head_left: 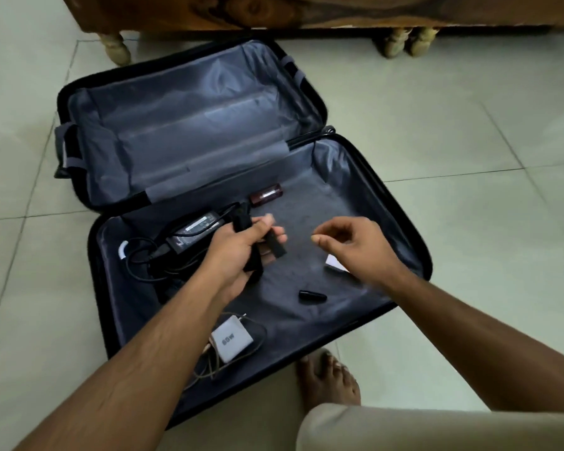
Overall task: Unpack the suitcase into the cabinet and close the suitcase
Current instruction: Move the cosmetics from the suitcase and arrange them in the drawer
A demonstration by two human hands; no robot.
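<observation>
A black suitcase [401, 203] lies fully open on the floor, grey lining showing in both halves. The far half holds nothing. My left hand [238, 255] hovers over the near half and grips several small black objects [274, 247], blurred. My right hand [349, 245] hangs beside it with loosely curled fingers and holds nothing. In the near half lie a black laptop adapter [196, 229] with coiled cable, a small maroon case [267, 194], a black capsule-shaped item [312, 296], a white charger [231, 341] with cord, and a white item [334, 263] partly under my right wrist.
A wooden cabinet [274, 11] on turned legs [116, 47] stands just beyond the suitcase. Pale floor tiles [469, 141] surround it. My bare foot [329, 379] and trouser knee [437, 428] sit at the suitcase's near edge.
</observation>
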